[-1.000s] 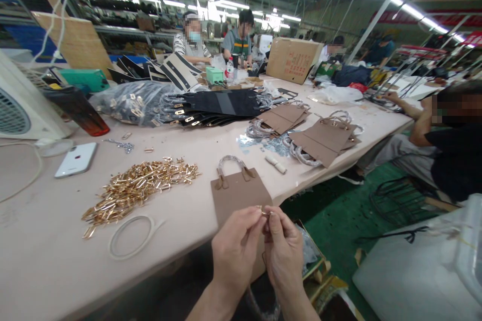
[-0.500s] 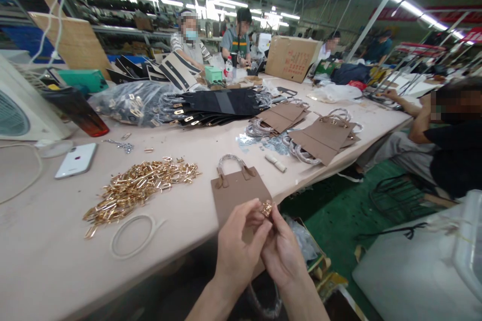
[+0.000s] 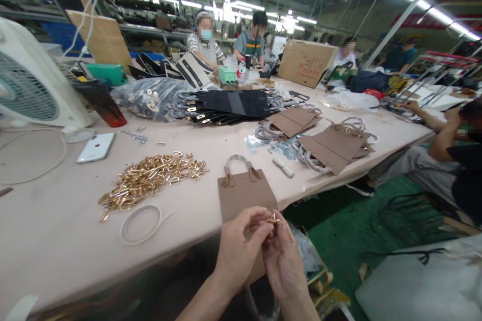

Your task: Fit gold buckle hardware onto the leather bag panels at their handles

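Small gold metal fittings (image 3: 273, 218) are pinched between my fingertips, partly hidden by them. My left hand (image 3: 241, 241) is closed with thumb and forefinger at these fittings. Fingers curled up, my right hand (image 3: 284, 258) grips them from the other side. Just behind and beneath both hands lies a brown handbag panel (image 3: 246, 191) at the table's edge, its plastic-wrapped handle (image 3: 240, 158) pointing away from me. Left of it is a heap of gold metal fittings (image 3: 150, 178) on the table.
A roll of white tape (image 3: 141, 225), a phone (image 3: 96, 148) and a fan (image 3: 37, 75) are on the left. Further back lie black bag pieces (image 3: 229, 103) and stacked brown panels (image 3: 337, 145). Co-workers sit around the table (image 3: 181, 251); a white container (image 3: 422, 281) stands right.
The camera has turned a little left, so the scene sits further right. The gold fittings have turned between my fingers, and both hands are slightly lower in view.
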The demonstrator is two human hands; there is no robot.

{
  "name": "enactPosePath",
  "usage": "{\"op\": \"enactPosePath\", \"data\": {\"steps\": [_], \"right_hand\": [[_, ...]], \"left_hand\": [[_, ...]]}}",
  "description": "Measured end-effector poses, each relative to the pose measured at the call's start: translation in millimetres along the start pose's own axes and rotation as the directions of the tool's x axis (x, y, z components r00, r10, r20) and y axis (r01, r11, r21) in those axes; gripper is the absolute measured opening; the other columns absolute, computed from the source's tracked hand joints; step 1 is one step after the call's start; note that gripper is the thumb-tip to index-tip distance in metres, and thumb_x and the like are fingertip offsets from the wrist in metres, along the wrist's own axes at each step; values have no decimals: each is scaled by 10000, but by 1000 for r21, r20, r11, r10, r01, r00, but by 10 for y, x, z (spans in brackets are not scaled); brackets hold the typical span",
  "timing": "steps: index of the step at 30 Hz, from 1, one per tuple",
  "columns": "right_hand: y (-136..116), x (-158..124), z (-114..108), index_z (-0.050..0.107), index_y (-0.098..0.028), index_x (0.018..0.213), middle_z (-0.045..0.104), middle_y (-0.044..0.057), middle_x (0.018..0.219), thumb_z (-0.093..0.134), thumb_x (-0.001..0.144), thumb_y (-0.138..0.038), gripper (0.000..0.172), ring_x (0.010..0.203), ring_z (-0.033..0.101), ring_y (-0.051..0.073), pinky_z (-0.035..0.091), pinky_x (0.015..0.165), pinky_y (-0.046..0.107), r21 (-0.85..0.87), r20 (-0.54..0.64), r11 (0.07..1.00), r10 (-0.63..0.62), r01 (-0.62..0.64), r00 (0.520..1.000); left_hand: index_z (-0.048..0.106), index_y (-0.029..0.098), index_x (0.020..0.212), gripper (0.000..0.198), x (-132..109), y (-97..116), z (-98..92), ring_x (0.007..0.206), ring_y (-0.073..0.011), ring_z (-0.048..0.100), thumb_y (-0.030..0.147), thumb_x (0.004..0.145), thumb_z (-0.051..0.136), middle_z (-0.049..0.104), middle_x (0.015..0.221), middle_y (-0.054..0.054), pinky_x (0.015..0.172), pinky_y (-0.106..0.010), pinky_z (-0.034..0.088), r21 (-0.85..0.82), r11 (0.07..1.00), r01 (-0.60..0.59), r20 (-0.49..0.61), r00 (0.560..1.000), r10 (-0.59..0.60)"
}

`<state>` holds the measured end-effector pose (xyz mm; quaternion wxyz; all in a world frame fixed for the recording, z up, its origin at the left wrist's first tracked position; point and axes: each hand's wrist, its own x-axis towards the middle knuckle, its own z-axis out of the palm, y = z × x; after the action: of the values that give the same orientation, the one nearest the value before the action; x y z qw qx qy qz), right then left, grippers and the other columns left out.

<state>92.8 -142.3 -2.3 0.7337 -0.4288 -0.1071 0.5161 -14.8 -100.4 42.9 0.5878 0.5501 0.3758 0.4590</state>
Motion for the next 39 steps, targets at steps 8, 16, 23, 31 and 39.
{"op": "enactPosePath", "data": {"steps": [8, 16, 23, 31, 39], "right_hand": [[-20, 205, -273, 791, -241, 996, 770, 39, 941, 907, 744, -455, 350, 849, 704, 173, 591, 783, 298, -247, 26, 965, -90, 94, 996], [-159, 683, -268, 771, -212, 1085, 765, 47, 936, 858, 805, -434, 367, 759, 671, 150, 562, 711, 294, -425, 188, 870, -185, 250, 964], [-177, 1327, 139, 769, -187, 1145, 790, 90, 1023, 812, 819, -469, 434, 864, 747, 227, 600, 863, 402, -640, 450, 631, -154, 438, 879], [-133, 1616, 271, 814, -224, 1079, 780, 92, 1096, 738, 888, -412, 279, 959, 716, 234, 559, 856, 367, -635, 666, 403, -147, 659, 731], [-153, 1589, 213, 814, -234, 1087, 783, 88, 1115, 738, 895, -387, 257, 977, 720, 227, 555, 845, 355, -605, 664, 432, -191, 669, 723]], "left_hand": [[701, 270, 1300, 410, 67, -21, -166, 1095, -232, 735, 187, 899, 689, 766, 1243, -56, 1016, -360, 583, 349, 919, -183, 184, 975, 124], [586, 146, 1356, 563, 864, -220, -783, 1362, -360, 529, 332, 856, 767, 568, 1467, -201, 1161, -488, 407, 760, 645, 86, -189, 978, 91], [670, 154, 1114, 586, 1180, -279, -793, 1145, -379, 604, 451, 675, 921, 645, 1208, -189, 973, -414, 461, 904, 387, 182, -173, 983, -57], [681, 200, 910, 370, 1108, -419, -935, 956, -273, 640, 370, 659, 892, 671, 978, -63, 856, -348, 479, 648, 751, 127, -214, 977, 19], [581, 192, 974, 466, 992, -532, -634, 754, -188, 673, 312, 632, 873, 722, 873, -10, 753, -333, 554, -417, 882, 222, -153, 939, -308]]}}
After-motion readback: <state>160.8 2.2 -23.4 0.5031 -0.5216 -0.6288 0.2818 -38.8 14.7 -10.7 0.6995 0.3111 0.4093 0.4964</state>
